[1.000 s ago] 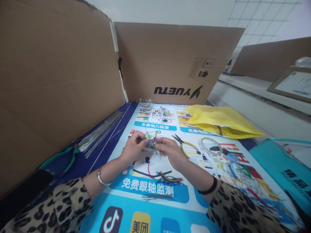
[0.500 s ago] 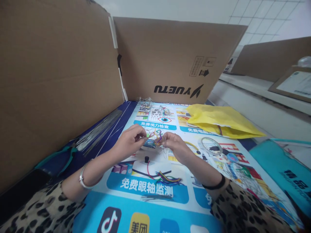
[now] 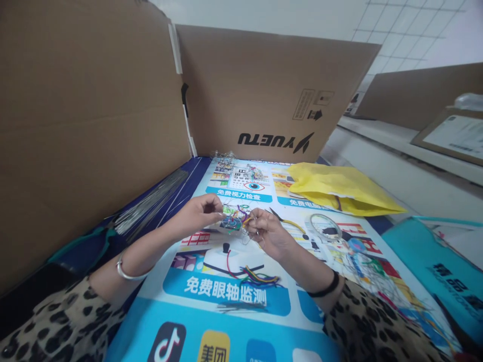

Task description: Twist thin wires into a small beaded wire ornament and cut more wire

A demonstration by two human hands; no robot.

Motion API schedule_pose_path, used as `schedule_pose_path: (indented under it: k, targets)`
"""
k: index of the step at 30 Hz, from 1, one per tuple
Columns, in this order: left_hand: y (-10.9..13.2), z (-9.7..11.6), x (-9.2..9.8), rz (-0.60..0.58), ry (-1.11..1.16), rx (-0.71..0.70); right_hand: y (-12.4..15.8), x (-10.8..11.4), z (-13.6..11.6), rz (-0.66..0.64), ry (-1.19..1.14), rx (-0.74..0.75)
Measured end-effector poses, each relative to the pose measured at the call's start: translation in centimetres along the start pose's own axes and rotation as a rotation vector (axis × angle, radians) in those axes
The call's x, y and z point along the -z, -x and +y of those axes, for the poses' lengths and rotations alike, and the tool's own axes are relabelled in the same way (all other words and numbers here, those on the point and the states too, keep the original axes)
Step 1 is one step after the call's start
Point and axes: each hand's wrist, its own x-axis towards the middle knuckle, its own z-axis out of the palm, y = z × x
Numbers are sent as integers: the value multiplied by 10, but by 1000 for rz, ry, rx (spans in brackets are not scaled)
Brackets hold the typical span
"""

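My right hand [image 3: 269, 232] is closed in a pinch around a tangle of thin silvery wire [image 3: 247, 235] with coloured cords [image 3: 243, 213] on it, purple and yellow among them. To the left, my left hand [image 3: 199, 215] has thumb and forefinger pressed together at the edge of this piece; whatever lies between those fingertips is too fine to name. Below both hands, a bundle of coloured cords [image 3: 260, 276] lies on the printed mat, with short grey wires [image 3: 241, 307] nearer to me.
Straight wires [image 3: 151, 201] and teal-handled pliers [image 3: 101, 246] lie left. Yellow-handled pliers [image 3: 290, 223], a ring-shaped coil [image 3: 325, 226], tangled wire pieces [image 3: 377, 276], a yellow bag [image 3: 339, 188] and a teal bag [image 3: 426, 261] are right. Cardboard panels [image 3: 264, 90] stand behind.
My left hand has drawn slightly left, away from the right. The right hand has turned and its fingers have curled further around the wire piece. The view has shifted a little.
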Motion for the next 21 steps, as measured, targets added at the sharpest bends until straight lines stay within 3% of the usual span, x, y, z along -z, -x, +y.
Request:
schedule_pose_path:
  k: [13,21]
  targets:
    - [-2,4,8,-14,39,4,-3,4,3,65,-13,-55]
    - [-3,1,11,11,122,24,-6,10,5,1,45,-40]
